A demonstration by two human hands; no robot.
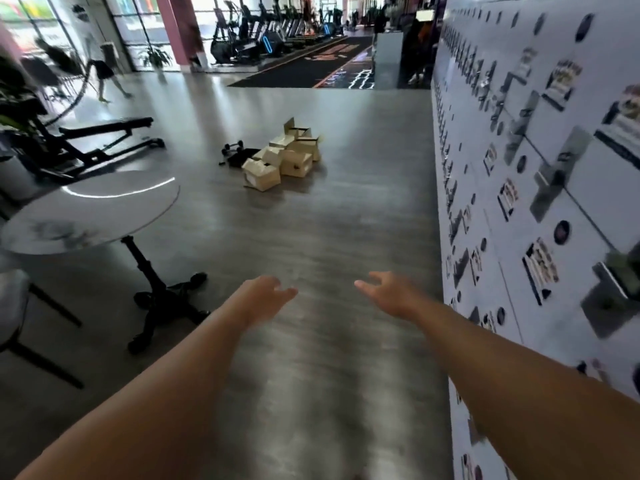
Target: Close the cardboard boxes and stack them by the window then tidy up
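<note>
Cardboard boxes (pixel 281 156) lie in a loose cluster on the grey floor (pixel 311 341) well ahead of us, several with flaps standing open, none stacked neatly. We hold both arms out in front at low height: the left hand (pixel 266 296) has its fingers relaxed and slightly spread, gripping nothing, and the right hand (pixel 388 294) is likewise loose-fingered, palm turned inward, touching nothing. Between our hands and the boxes the floor runs as a broad bare lane. The right edge of this lane is bounded by a white locker wall (pixel 540 188) with rows of latches and labels; our right forearm passes just beside it. On the left edge stands a round white table (pixel 90 209) on a black pedestal base (pixel 162 306), with part of a chair (pixel 20 323) next to it at the frame edge. Further left and beyond the table sits a black weight bench (pixel 104 140). Just beside the boxes, on their left, we see small dumbbells (pixel 232 147) and a flat dark item on the floor whose nature we cannot tell. Beyond the boxes a dark mat (pixel 311 71) extends toward a row of exercise machines (pixel 249 36). Large windows (pixel 41 26) line the far left, where a person (pixel 104 71) appears blurred.
</note>
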